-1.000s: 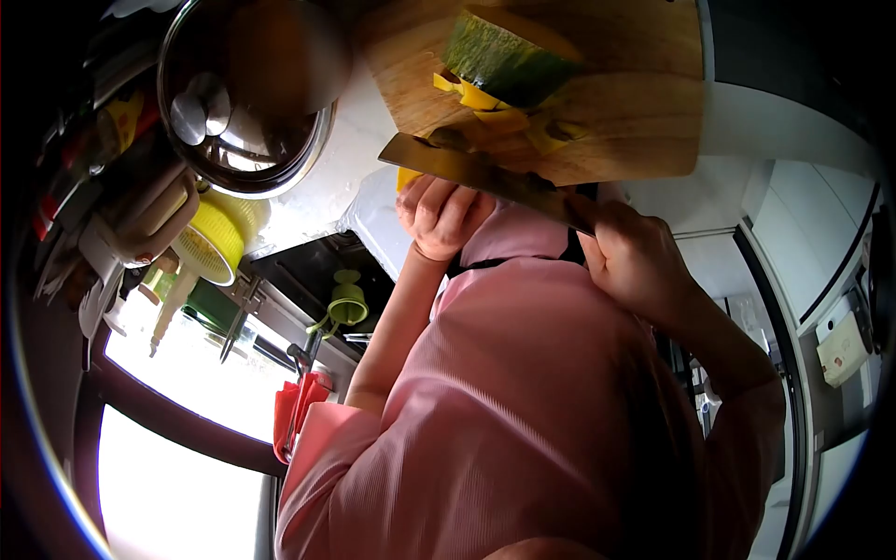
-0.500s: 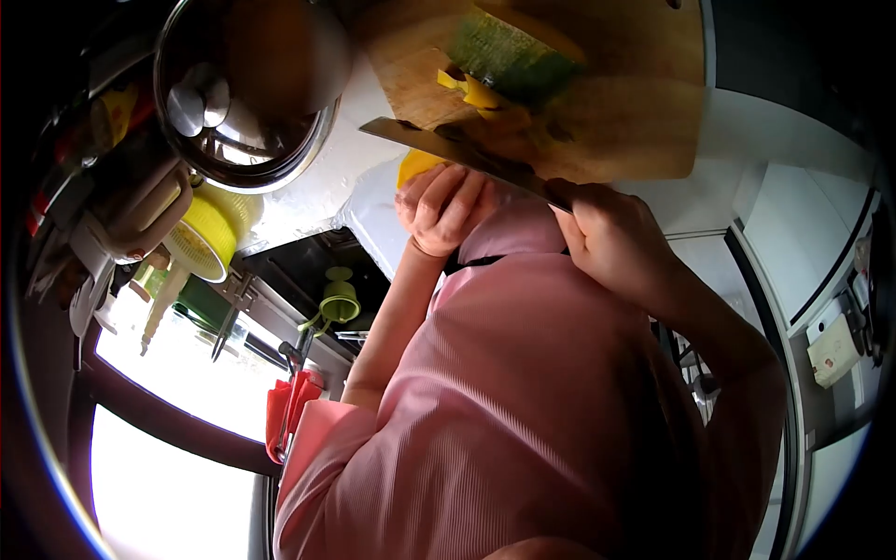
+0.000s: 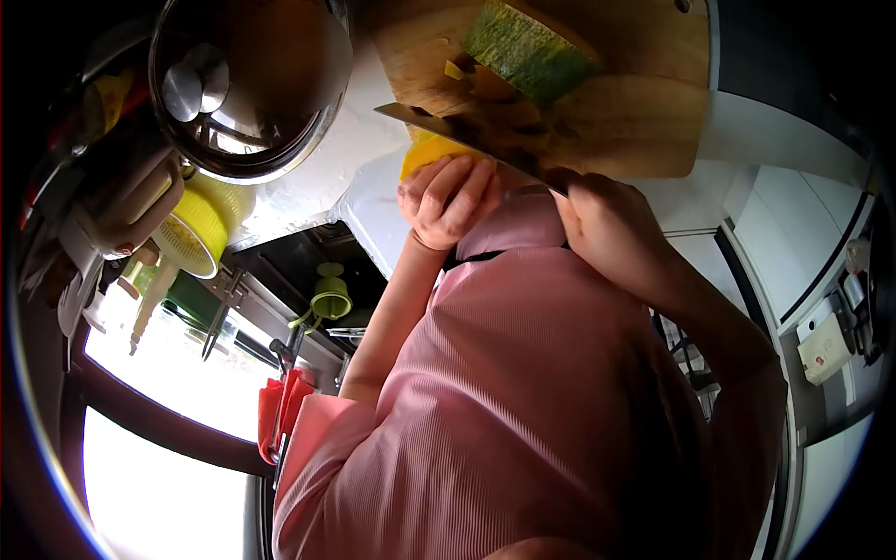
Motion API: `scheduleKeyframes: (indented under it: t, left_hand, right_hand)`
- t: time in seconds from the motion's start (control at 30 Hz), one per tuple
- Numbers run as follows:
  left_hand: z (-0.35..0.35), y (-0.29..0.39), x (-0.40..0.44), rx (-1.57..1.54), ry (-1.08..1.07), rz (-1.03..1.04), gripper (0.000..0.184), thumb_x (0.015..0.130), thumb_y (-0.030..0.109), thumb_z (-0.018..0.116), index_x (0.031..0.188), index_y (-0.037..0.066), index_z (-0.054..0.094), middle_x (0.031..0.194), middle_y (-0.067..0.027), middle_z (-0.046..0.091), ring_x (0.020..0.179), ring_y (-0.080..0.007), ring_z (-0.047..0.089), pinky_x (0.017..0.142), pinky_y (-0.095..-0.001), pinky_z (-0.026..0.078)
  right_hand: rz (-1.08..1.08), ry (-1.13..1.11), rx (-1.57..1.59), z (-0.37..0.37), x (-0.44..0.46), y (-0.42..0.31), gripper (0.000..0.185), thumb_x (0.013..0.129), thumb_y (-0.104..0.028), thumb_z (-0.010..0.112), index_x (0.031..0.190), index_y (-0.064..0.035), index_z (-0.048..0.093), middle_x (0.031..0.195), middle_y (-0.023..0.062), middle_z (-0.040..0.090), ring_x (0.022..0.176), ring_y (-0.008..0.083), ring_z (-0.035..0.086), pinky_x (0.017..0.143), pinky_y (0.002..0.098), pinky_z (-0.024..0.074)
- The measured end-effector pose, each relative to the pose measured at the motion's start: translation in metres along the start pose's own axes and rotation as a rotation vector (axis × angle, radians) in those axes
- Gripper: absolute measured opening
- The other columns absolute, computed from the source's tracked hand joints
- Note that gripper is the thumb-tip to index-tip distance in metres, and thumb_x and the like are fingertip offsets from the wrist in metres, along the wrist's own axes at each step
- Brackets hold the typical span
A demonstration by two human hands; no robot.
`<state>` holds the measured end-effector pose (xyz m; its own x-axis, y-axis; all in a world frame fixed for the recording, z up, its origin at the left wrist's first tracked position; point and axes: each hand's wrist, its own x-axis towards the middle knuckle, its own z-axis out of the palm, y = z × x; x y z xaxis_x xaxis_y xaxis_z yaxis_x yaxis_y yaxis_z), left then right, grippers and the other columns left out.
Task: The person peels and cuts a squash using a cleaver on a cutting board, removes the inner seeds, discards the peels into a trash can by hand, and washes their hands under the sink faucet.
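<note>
My left hand is closed around a yellow piece of pumpkin, most of it hidden under the fingers. My right hand grips a kitchen knife by its handle. The blade slants up and left, just above the pumpkin piece; whether it touches the flesh I cannot tell. Beyond the blade, a green-skinned pumpkin chunk lies on a wooden cutting board. Small yellow scraps and dark peelings are beside it, partly in shadow.
A pot with a glass lid stands left of the board. Further left are a yellow-green colander and hanging utensils. A green cup is near the dark sink area, and a red cloth hangs by the window.
The knife and left hand have shifted slightly, with more of the yellow piece showing above the fingers. The whole view has moved a little; both grips stay the same.
</note>
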<state>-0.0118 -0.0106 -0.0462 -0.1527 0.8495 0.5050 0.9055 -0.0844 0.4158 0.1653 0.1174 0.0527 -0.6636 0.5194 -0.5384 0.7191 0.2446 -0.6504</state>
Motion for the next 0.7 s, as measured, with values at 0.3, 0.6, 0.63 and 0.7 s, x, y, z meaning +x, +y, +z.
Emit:
scheduleKeyframes:
  t: [0.3,0.6,0.63,0.7]
  left_hand:
    - [-0.007,0.002,0.003,-0.012,-0.033,-0.035,0.044,0.060,0.021,0.087,0.101,0.018,0.069,0.105,-0.0021,0.060,0.096,-0.0219,0.057,0.083,-0.0348,0.047]
    - [-0.024,0.017,0.027,-0.076,-0.172,-0.388,0.074,0.059,0.021,0.087,0.124,0.010,0.053,0.119,-0.0121,0.052,0.109,-0.0307,0.049,0.098,-0.0429,0.034]
    - [-0.028,0.011,0.027,-0.092,-0.206,-0.356,0.071,0.059,0.019,0.086,0.123,0.010,0.054,0.119,-0.0117,0.053,0.109,-0.0307,0.050,0.097,-0.0428,0.035]
    - [-0.034,0.005,0.025,-0.073,-0.243,-0.262,0.067,0.059,0.016,0.083,0.120,0.011,0.056,0.119,-0.0108,0.053,0.109,-0.0303,0.051,0.097,-0.0425,0.036]
  right_hand:
    - [-0.002,0.189,0.188,0.029,0.017,0.015,0.038,0.091,-0.015,0.064,0.062,0.0027,0.049,0.054,0.0216,0.050,0.041,0.0322,0.046,0.042,0.0398,0.0362]
    - [-0.033,0.260,0.207,0.012,0.007,0.021,0.037,0.092,-0.013,0.064,0.063,0.0020,0.048,0.053,0.0187,0.049,0.040,0.0271,0.043,0.040,0.0361,0.0337]
    - [-0.060,0.251,0.178,0.006,0.004,0.017,0.036,0.092,-0.013,0.064,0.064,0.0021,0.049,0.054,0.0186,0.050,0.042,0.0279,0.046,0.041,0.0362,0.0355]
    - [-0.092,0.241,0.128,0.004,-0.001,0.014,0.030,0.092,-0.013,0.064,0.069,0.0022,0.053,0.058,0.0182,0.053,0.046,0.0300,0.050,0.044,0.0370,0.0392]
